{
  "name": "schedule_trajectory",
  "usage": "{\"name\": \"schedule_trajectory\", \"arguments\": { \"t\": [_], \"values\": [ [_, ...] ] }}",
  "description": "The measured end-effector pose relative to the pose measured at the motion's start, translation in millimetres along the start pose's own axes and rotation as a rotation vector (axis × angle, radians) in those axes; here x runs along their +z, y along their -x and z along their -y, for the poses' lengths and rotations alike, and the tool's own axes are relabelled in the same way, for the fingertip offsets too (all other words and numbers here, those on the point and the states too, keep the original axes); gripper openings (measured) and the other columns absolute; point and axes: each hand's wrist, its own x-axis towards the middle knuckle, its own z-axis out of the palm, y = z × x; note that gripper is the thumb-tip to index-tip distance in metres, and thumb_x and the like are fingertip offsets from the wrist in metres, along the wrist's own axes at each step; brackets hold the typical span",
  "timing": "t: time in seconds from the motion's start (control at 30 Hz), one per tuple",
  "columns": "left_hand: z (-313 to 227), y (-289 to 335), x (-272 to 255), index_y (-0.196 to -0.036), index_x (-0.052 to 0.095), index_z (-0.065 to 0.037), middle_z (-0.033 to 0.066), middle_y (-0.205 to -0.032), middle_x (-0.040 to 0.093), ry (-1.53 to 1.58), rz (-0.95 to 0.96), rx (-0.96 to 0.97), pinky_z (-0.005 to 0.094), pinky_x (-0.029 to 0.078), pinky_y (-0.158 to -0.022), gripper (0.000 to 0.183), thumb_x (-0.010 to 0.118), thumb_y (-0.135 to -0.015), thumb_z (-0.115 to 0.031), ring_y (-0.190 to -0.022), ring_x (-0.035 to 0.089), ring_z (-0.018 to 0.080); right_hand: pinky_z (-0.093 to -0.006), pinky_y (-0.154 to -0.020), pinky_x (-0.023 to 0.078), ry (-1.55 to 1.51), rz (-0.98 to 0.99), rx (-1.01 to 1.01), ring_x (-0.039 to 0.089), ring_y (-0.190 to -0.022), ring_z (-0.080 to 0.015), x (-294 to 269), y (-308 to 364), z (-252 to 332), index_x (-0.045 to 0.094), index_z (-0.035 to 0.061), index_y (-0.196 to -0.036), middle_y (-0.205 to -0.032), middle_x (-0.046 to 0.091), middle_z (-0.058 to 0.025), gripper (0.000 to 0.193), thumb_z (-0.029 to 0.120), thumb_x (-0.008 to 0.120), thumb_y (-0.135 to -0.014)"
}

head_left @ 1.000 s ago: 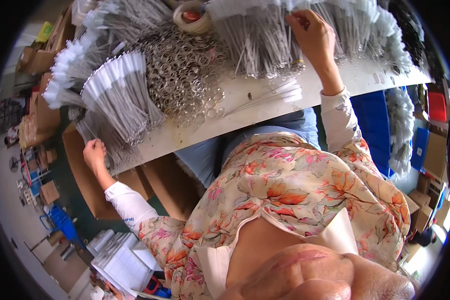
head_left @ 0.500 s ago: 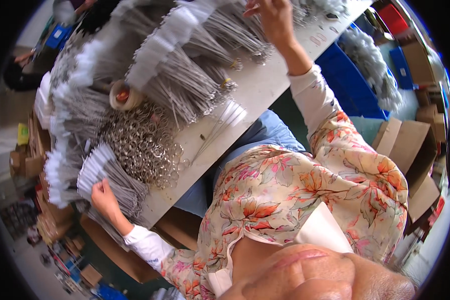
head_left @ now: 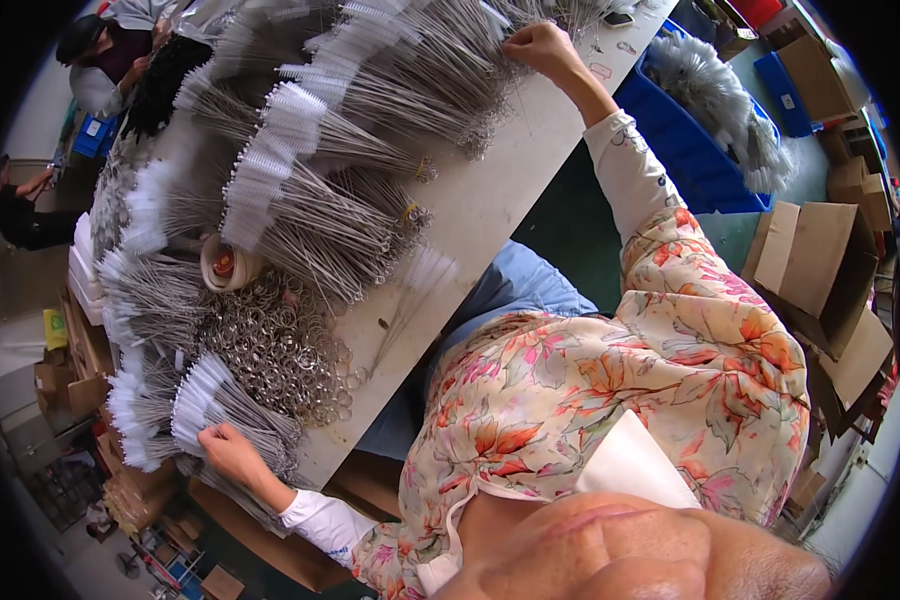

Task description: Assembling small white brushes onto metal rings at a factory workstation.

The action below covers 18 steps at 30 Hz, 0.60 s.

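A fan-shaped bunch of thin grey wire brushes with white bristle heads (head_left: 245,405) lies on the pale worktop (head_left: 480,205) at the lower left of the frame. Its long axis runs diagonally, heads to the upper left, bare wire ends to the lower right. A larger bunch of white-headed wire brushes (head_left: 450,75) at the top centre slants the same way. A few loose white-headed wire brushes (head_left: 415,290) near the centre point the other way, heads to the upper right.

The left forearm rises from the bottom edge toward the upper left, and the left hand (head_left: 238,458) sits at the lower edge of the fan-shaped bunch, beside the heads. Its fingers are curled, thumb and forefinger close together; whether they grip a brush cannot be told.

The right arm reaches up and leftward, its wrist bent, the right hand (head_left: 553,52) beside the wire ends of the larger bunch. Thumb and forefinger nearly meet in a pinch; anything between them is too small to tell.
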Motion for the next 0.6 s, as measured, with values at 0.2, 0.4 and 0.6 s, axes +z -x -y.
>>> {"name": "schedule_trajectory", "arguments": {
  "t": [0.2,0.4,0.6],
  "values": [
    [24.0,-21.4,6.2,-0.095,0.054,-0.001,0.0125,-0.082,0.061,0.502,-0.220,0.007,0.0339,0.045,-0.064,0.016,0.047,-0.089,-0.014,-0.071,0.058,0.0226,-0.0305,-0.065,0.050,-0.353,-0.007,0.191,0.063,-0.068,-0.0160,-9.5,6.4,4.7,0.072,0.0089,-0.086,-0.076,0.067,-0.0058,0.029,0.032,0.071,-0.070],
    [-14.2,-31.1,-26.9,-0.117,0.057,-0.006,0.0002,-0.082,0.052,0.941,-0.329,-0.210,0.0184,0.029,-0.046,0.029,0.050,-0.093,-0.018,-0.056,0.038,0.0051,-0.0301,-0.053,0.045,-0.356,-0.778,-0.277,0.055,-0.057,-0.0144,-69.8,-33.0,36.5,0.065,0.0038,-0.084,-0.064,0.059,-0.0076,0.017,0.015,0.052,-0.083],
    [-35.3,6.7,-40.2,-0.113,0.059,-0.003,-0.0053,-0.068,0.040,1.006,-0.113,-0.258,0.0179,0.020,-0.042,0.030,0.047,-0.095,-0.024,-0.051,0.029,0.0022,-0.0279,-0.054,0.047,-0.248,-0.714,-0.297,0.057,-0.058,-0.0135,-77.9,-101.7,-18.0,0.067,0.0046,-0.085,-0.068,0.062,-0.0057,0.017,0.019,0.058,-0.081]
  ]
}}
